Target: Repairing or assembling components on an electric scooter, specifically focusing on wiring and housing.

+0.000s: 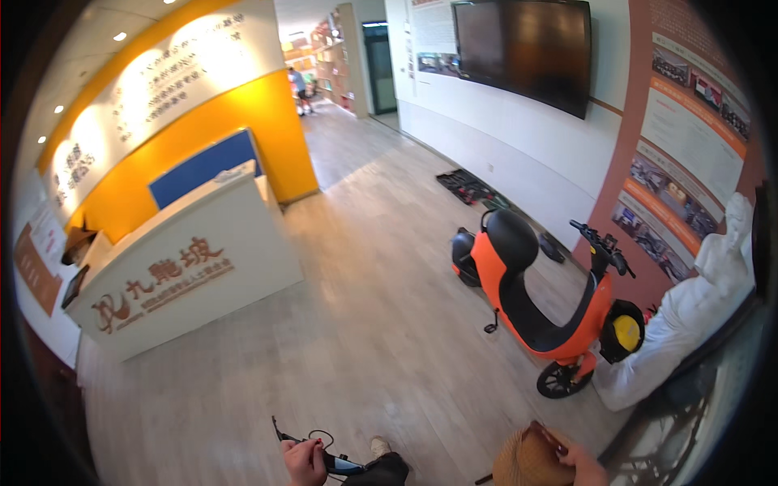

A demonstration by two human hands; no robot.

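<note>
At the bottom edge, my left hand (304, 460) is closed around a slim black-and-blue object (342, 465) with a looped black cord; what it is I cannot make out. At the lower right, my right hand (582, 463) grips a tan woven item (523, 458), like a straw hat, by a dark brown part at its top. My shoe (379, 445) and dark trouser leg show between the two hands.
An orange scooter (535, 308) stands right, beside a white statue (673, 332). A white reception counter (186, 300) is at left. A dark tool tray (462, 188) lies by the wall below a screen (519, 53). A person (298, 89) is in the far passage.
</note>
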